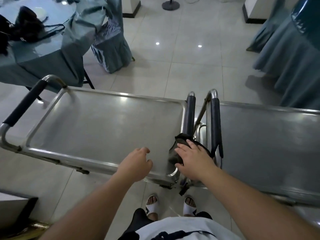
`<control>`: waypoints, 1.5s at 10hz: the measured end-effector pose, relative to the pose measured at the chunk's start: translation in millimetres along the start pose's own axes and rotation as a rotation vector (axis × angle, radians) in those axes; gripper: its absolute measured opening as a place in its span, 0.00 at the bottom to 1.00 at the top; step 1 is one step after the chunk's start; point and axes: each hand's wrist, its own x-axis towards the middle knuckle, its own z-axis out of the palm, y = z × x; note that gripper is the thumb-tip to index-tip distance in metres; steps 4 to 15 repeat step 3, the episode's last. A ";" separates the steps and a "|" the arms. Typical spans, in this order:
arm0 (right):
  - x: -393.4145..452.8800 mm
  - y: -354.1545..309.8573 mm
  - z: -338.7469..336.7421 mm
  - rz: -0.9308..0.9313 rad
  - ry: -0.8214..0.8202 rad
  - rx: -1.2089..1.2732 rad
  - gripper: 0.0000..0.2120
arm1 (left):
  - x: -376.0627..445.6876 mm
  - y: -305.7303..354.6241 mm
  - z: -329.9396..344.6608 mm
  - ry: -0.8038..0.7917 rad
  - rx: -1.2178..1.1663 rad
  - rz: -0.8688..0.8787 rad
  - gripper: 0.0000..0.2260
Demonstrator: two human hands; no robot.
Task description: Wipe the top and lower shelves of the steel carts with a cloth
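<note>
Cloth [174, 155] is sitting at the near right corner of the left cart's top shelf [103, 125], and we're pressing it flat under our right hand [194, 157], fingers straight. Our left hand [136, 163] is hovering loose, holding nothing. We're judging the top wipe is underway; next we're needing long strokes leftward. Tiled floor [173, 49], draped tables around, second cart [268, 144] beside.

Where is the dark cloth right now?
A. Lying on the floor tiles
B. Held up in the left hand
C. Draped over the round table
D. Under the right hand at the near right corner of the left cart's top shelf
D: the right hand presses the cloth flat on the left cart's top shelf at that corner, while the left hand holds nothing.
</note>
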 end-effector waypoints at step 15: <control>-1.0 -5.9 -44.8 0.097 0.146 0.174 0.27 | 24.6 29.5 -34.4 0.069 0.114 0.152 0.23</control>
